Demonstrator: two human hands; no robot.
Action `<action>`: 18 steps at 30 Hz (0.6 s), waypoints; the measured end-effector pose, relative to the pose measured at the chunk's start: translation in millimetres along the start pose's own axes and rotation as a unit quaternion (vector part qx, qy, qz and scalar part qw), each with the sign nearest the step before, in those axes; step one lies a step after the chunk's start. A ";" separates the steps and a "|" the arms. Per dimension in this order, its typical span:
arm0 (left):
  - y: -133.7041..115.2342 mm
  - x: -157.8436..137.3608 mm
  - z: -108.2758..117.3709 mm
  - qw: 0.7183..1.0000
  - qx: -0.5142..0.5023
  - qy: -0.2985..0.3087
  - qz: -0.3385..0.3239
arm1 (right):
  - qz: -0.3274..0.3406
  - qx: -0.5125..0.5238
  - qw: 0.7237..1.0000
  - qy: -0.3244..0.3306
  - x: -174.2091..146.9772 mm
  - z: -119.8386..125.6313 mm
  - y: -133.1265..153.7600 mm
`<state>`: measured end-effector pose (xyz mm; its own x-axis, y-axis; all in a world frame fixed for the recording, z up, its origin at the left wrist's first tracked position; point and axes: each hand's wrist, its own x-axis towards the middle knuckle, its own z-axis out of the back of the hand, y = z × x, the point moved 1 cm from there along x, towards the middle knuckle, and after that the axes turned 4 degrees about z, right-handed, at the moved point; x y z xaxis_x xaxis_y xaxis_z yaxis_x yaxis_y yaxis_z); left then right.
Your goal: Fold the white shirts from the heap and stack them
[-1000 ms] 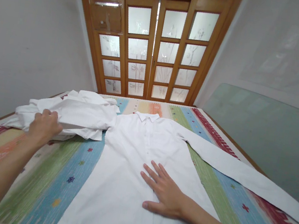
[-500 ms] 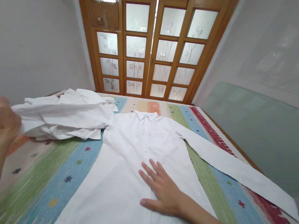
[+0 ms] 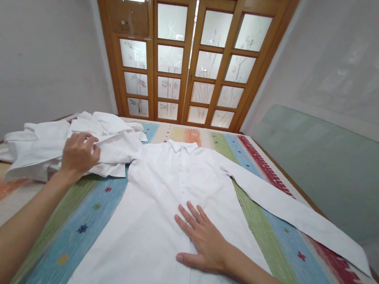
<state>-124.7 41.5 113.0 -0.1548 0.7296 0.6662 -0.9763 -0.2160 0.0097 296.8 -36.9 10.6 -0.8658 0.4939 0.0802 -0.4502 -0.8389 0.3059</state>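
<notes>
A white collared shirt (image 3: pixel 147 213) lies front up on the patterned bed cover, its button front running down the middle. My right hand (image 3: pixel 203 242) rests flat on the shirt's lower front, fingers spread and holding nothing. My left hand (image 3: pixel 80 154) is at the shirt's left-side sleeve (image 3: pixel 118 149), above a heap of white clothes (image 3: pixel 37 144). Its fingers curl down around the sleeve cloth; their tips are partly hidden. The other sleeve (image 3: pixel 291 206) stretches out straight to the right.
The striped bed cover (image 3: pixel 87 202) spreads beneath the shirt. A pale green headboard-like panel (image 3: pixel 332 162) stands along the right wall. Wooden doors with glass panes (image 3: pixel 189 59) are at the far end, and a plain wall (image 3: pixel 39 37) rises on the left.
My left hand has moved right from the far left, where it held the sleeve stretched out, uncovering more of the clothes heap. My right hand stays in place on the shirt.
</notes>
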 end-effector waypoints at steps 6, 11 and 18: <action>-102.0 -17.9 -33.8 0.969 -0.180 0.104 -0.134 | -0.005 -0.005 1.000 0.000 1.1 -1.0 0.6; -178.3 -37.2 -75.5 0.920 -0.237 0.251 -0.188 | -0.006 -0.004 1.000 -0.008 0.3 -0.8 1.4; -235.5 -32.7 -97.6 0.939 -0.169 0.255 -0.159 | -0.012 0.017 1.000 0.000 15.9 30.5 -2.0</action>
<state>95.5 131.8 16.2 0.1846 0.9568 0.2246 -0.9640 0.2207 -0.1481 290.6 -20.5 40.2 -0.8548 0.5138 0.0725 -0.4632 -0.8186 0.3395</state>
